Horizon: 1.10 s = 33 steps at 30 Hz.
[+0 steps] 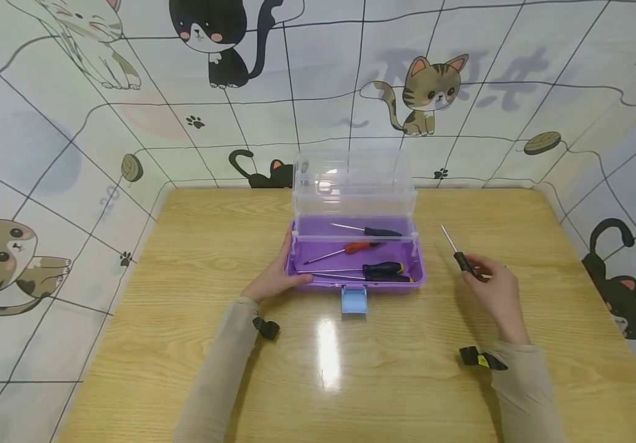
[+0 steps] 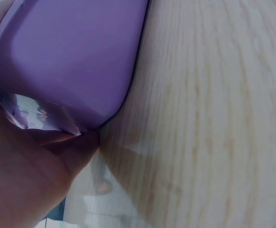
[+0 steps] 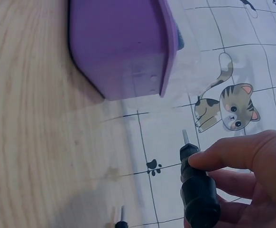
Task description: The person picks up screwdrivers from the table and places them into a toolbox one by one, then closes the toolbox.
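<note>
A yellowish wood-grain table (image 1: 401,375) meets white walls (image 1: 320,126) on three sides, printed with dark grid lines (image 1: 292,99), cartoon cats (image 1: 436,89) and paw prints (image 1: 195,122). A bright reflection (image 1: 327,354) gleams on the glossy table.

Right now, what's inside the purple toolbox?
I see a black-handled screwdriver at the back, a red-handled screwdriver in the middle, and two yellow-ended screwdrivers in front. The toolbox floor directly underneath them is covered, so unseen.

Wooden table (image 1: 406,381) with bright glare (image 1: 327,354); cat-printed backdrop (image 1: 323,117) on three sides
</note>
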Motion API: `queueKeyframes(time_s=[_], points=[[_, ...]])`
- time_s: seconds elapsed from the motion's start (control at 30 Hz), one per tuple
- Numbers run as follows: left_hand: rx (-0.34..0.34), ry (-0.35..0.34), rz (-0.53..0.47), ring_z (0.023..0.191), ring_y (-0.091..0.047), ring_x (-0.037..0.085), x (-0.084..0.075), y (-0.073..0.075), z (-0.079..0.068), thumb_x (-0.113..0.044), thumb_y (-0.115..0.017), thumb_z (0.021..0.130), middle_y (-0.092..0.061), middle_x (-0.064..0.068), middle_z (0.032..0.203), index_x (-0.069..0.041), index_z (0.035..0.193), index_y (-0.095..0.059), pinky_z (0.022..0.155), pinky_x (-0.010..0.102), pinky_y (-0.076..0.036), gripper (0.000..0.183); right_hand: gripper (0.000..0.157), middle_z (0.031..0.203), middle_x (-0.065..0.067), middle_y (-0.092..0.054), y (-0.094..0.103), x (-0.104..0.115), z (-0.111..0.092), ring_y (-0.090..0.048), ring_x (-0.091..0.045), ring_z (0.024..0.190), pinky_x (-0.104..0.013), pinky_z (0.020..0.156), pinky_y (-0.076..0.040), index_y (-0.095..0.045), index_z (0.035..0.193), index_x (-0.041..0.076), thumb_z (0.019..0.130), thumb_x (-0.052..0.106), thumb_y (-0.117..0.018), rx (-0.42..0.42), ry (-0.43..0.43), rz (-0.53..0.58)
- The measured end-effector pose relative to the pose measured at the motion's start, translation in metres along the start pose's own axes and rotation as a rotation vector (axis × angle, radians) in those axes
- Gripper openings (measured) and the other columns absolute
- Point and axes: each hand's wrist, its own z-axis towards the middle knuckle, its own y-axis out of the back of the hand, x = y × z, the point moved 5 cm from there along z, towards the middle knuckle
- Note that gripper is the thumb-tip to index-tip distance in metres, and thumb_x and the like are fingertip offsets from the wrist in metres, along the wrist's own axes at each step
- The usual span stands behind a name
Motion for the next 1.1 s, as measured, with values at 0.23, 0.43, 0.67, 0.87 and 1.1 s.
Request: queueKeyframes(time_s=[0.23, 0.43, 0.67, 0.87, 1.1], points=[[0.002, -0.008, -0.016, 0.133, -0.001, 0.022, -0.001, -0.001, 0.0, -0.011, -0.074, 0.073, 0.011, -0.004, 0.147, -0.036, 0.139, 0.015, 0.104, 0.048, -0.007, 0.114, 0.032, 0.101, -0.014, -0.059, 0.006, 0.011, -0.003, -0.049, -0.014, 0.086, -0.008, 0.065, -0.04, -0.06, 0.114, 0.002, 0.084, 0.014, -0.06, -0.001, 0.01, 0.026], [0.003, 0.0, -0.015, 0.133, -0.002, 0.022, -0.002, -0.002, -0.001, -0.012, -0.073, 0.073, 0.01, -0.004, 0.147, -0.037, 0.139, 0.015, 0.104, 0.048, -0.007, 0.113, 0.031, 0.104, -0.013, -0.059, 0.007, 0.018, -0.003, -0.049, -0.011, 0.086, -0.011, 0.066, -0.041, -0.06, 0.113, 0.004, 0.084, 0.014, -0.06, 0.001, 0.037, 0.032], [0.0, 0.011, -0.028, 0.133, -0.002, 0.023, -0.002, -0.002, -0.003, -0.011, -0.073, 0.073, 0.01, -0.003, 0.148, -0.039, 0.138, 0.015, 0.104, 0.048, -0.007, 0.113, 0.03, 0.101, -0.011, -0.061, 0.009, 0.028, 0.001, -0.05, -0.007, 0.082, -0.01, 0.065, -0.04, -0.061, 0.112, 0.004, 0.082, 0.011, -0.062, 0.002, 0.076, 0.064], [-0.002, 0.0, -0.038, 0.133, -0.003, 0.025, -0.003, -0.002, -0.002, -0.01, -0.073, 0.073, 0.01, -0.003, 0.148, -0.035, 0.14, 0.015, 0.104, 0.048, -0.007, 0.113, 0.03, 0.099, -0.011, -0.061, 0.007, 0.034, 0.006, -0.052, -0.013, 0.083, -0.008, 0.065, -0.04, -0.061, 0.11, 0.003, 0.081, 0.007, -0.063, 0.031, 0.11, 0.074], [0.001, -0.007, -0.037, 0.133, -0.003, 0.023, -0.004, -0.002, -0.001, -0.009, -0.073, 0.073, 0.01, -0.004, 0.147, -0.033, 0.14, 0.015, 0.104, 0.046, -0.007, 0.113, 0.03, 0.096, -0.01, -0.062, 0.006, 0.039, 0.008, -0.053, -0.008, 0.08, -0.011, 0.063, -0.042, -0.062, 0.111, 0.007, 0.081, 0.009, -0.064, 0.04, 0.101, 0.067]])
